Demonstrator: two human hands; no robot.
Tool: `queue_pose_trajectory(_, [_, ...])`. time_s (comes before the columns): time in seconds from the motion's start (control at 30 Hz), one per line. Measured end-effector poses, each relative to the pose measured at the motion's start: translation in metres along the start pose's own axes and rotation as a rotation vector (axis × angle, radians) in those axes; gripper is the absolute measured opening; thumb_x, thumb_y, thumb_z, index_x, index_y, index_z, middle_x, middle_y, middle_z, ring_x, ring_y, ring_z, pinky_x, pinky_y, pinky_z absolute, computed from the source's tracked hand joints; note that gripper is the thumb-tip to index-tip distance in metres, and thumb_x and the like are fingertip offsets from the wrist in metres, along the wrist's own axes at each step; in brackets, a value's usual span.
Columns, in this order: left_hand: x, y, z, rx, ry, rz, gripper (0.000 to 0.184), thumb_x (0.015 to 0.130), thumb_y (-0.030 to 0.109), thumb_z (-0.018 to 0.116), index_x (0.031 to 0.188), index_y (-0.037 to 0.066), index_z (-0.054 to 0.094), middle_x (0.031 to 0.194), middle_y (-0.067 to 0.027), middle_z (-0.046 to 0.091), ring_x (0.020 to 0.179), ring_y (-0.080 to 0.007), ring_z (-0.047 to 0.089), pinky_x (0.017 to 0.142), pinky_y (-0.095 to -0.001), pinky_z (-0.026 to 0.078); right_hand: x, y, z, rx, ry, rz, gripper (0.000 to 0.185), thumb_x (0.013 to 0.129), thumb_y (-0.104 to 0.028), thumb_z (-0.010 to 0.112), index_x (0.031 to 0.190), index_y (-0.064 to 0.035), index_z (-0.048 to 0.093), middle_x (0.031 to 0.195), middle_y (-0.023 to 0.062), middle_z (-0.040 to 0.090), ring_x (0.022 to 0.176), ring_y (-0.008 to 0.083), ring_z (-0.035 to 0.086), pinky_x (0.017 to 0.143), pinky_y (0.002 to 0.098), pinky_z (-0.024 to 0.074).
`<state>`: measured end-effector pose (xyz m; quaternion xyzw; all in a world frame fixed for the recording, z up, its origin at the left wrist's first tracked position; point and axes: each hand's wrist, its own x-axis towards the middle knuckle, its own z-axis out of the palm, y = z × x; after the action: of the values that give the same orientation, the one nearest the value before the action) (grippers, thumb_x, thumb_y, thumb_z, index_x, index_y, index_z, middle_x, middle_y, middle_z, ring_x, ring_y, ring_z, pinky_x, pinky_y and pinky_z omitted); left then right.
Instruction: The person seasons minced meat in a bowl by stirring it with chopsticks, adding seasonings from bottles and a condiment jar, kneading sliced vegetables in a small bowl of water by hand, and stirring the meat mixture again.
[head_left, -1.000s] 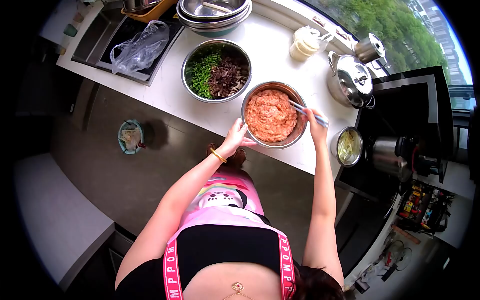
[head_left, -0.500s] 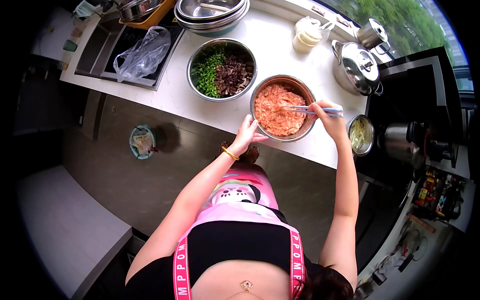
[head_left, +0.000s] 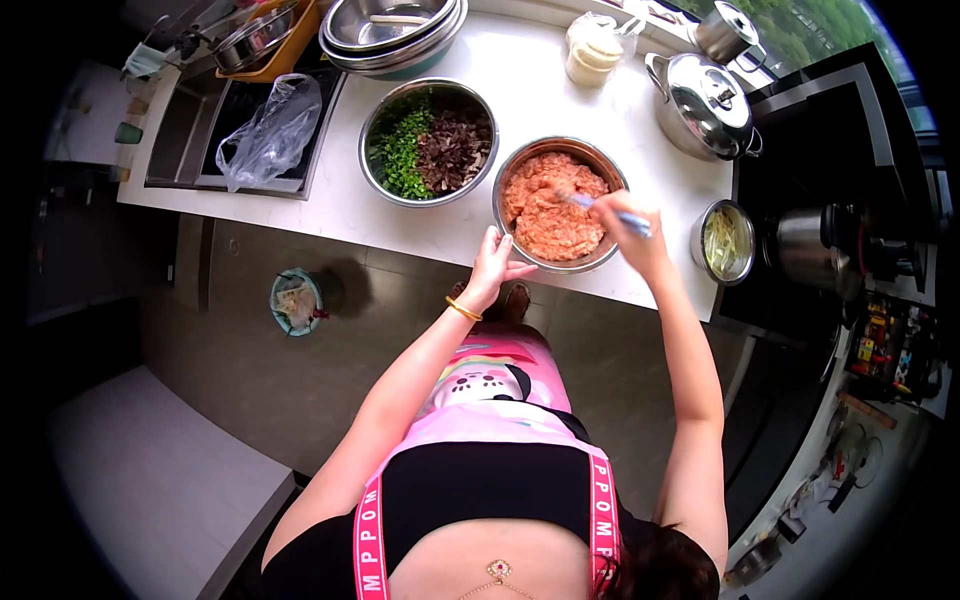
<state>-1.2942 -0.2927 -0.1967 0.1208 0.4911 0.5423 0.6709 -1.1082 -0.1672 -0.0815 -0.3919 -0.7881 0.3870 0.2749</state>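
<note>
A steel bowl (head_left: 604, 170) of pink minced meat (head_left: 556, 212) stands near the counter's front edge. My left hand (head_left: 494, 267) grips its near left rim, thumb at the rim and fingers beneath the outside. Closed around a pair of bluish chopsticks (head_left: 630, 222), my right hand (head_left: 634, 236) is over the bowl's right side, and the chopsticks' tips reach into the meat, blurred. To the left sits a second steel bowl (head_left: 372, 175) with chopped greens (head_left: 403, 155) and dark brown chopped pieces (head_left: 455, 152).
Stacked bowls (head_left: 452, 35), a plastic bag (head_left: 272, 135) by the sink and a bagged tub (head_left: 594, 50) lie farther back. On the right are a lidded pot (head_left: 703, 105), a small bowl of pale strips (head_left: 727, 243) and a cooker (head_left: 805, 245). A bin (head_left: 297, 302) stands on the floor.
My right hand has moved the chopsticks through the meat, whose surface has changed shape. My left hand stays at the bowl's rim. The camera view has shifted.
</note>
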Motion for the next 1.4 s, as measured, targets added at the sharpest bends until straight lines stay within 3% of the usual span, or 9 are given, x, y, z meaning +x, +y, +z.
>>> queue_pose_trajectory(0.13, [-0.001, 0.008, -0.001, 0.018, -0.052, -0.023, 0.018, 0.097, 0.019, 0.035, 0.106, 0.003, 0.034, 0.114, -0.0117, 0.044, 0.078, -0.0263, 0.064, 0.067, -0.0332, 0.058, -0.008, -0.002, 0.037, 0.001, -0.266, -0.119, 0.005, 0.08, -0.006, 0.064, 0.081, -0.0016, 0.065, 0.072, 0.0116, 0.062, 0.064, 0.0229, 0.059, 0.059, 0.0317, 0.0464])
queue_pose_trajectory(0.43, [-0.001, 0.007, -0.001, 0.019, -0.039, -0.004, 0.019, 0.097, 0.018, 0.034, 0.109, 0.004, 0.033, 0.116, -0.012, 0.043, 0.078, -0.0257, 0.064, 0.068, -0.0325, 0.058, -0.007, 0.002, -0.023, 0.035, -0.114, -0.062, 0.006, 0.081, -0.005, 0.063, 0.082, 0.0004, 0.065, 0.072, 0.0093, 0.063, 0.061, 0.0146, 0.06, 0.057, 0.0259, 0.0457])
queue_pose_trajectory(0.53, [-0.004, 0.011, 0.002, 0.03, -0.027, -0.026, 0.02, 0.097, 0.018, 0.034, 0.111, 0.004, 0.033, 0.115, -0.0119, 0.044, 0.077, -0.0256, 0.064, 0.068, -0.0324, 0.058, -0.022, -0.009, 0.002, -0.02, -0.375, -0.054, 0.008, 0.079, -0.008, 0.066, 0.082, -0.0005, 0.065, 0.073, 0.0123, 0.063, 0.065, 0.0228, 0.061, 0.061, 0.0318, 0.0476])
queue_pose_trajectory(0.7, [0.0, 0.008, -0.003, 0.05, -0.044, -0.026, 0.015, 0.097, 0.017, 0.035, 0.105, 0.005, 0.034, 0.111, -0.0103, 0.046, 0.076, -0.0248, 0.064, 0.066, -0.0321, 0.058, 0.016, 0.027, 0.014, -0.079, -0.21, -0.168, 0.009, 0.079, -0.009, 0.066, 0.081, -0.0004, 0.063, 0.074, 0.0129, 0.061, 0.065, 0.0255, 0.06, 0.058, 0.0328, 0.0462])
queue_pose_trajectory(0.8, [0.0, 0.006, -0.002, 0.063, -0.03, -0.025, 0.015, 0.097, 0.019, 0.035, 0.106, 0.006, 0.034, 0.114, -0.0097, 0.046, 0.08, -0.0248, 0.064, 0.069, -0.0333, 0.058, 0.01, 0.009, -0.024, -0.061, -0.17, -0.137, 0.008, 0.081, -0.007, 0.064, 0.084, 0.0001, 0.064, 0.073, 0.012, 0.061, 0.063, 0.0222, 0.059, 0.057, 0.0303, 0.0454])
queue_pose_trajectory(0.9, [-0.002, 0.008, -0.001, 0.044, -0.026, -0.003, 0.015, 0.097, 0.018, 0.035, 0.105, 0.005, 0.033, 0.118, -0.0112, 0.045, 0.077, -0.026, 0.064, 0.068, -0.0346, 0.058, -0.012, -0.008, -0.05, 0.008, -0.446, 0.167, 0.01, 0.081, -0.01, 0.065, 0.08, -0.0002, 0.066, 0.073, 0.0113, 0.061, 0.064, 0.0223, 0.059, 0.058, 0.0298, 0.0459])
queue_pose_trajectory(1.03, [-0.001, 0.008, -0.005, 0.047, -0.041, -0.039, 0.022, 0.097, 0.02, 0.036, 0.113, 0.005, 0.033, 0.122, -0.0109, 0.043, 0.078, -0.0275, 0.064, 0.069, -0.0353, 0.058, 0.002, 0.01, -0.007, -0.082, -0.527, -0.175, 0.009, 0.08, -0.009, 0.065, 0.083, 0.0, 0.064, 0.07, 0.0109, 0.059, 0.062, 0.0265, 0.055, 0.059, 0.0324, 0.0449])
queue_pose_trajectory(1.17, [-0.001, 0.005, -0.005, 0.057, -0.053, -0.003, 0.029, 0.097, 0.021, 0.037, 0.12, 0.005, 0.032, 0.123, -0.0104, 0.043, 0.077, -0.0275, 0.065, 0.069, -0.0352, 0.058, 0.039, 0.018, 0.011, -0.031, -0.403, -0.244, 0.009, 0.08, -0.009, 0.065, 0.083, 0.0001, 0.064, 0.071, 0.0123, 0.059, 0.063, 0.0239, 0.056, 0.059, 0.0322, 0.0447])
queue_pose_trajectory(1.4, [0.003, 0.0, -0.007, 0.079, -0.029, 0.015, 0.024, 0.098, 0.024, 0.035, 0.114, 0.006, 0.033, 0.122, -0.0108, 0.043, 0.08, -0.0267, 0.064, 0.071, -0.0354, 0.057, 0.007, 0.028, -0.046, 0.005, -0.198, 0.075, 0.013, 0.085, -0.008, 0.06, 0.082, 0.0036, 0.065, 0.065, 0.0084, 0.064, 0.054, 0.0101, 0.059, 0.051, 0.0232, 0.0472])
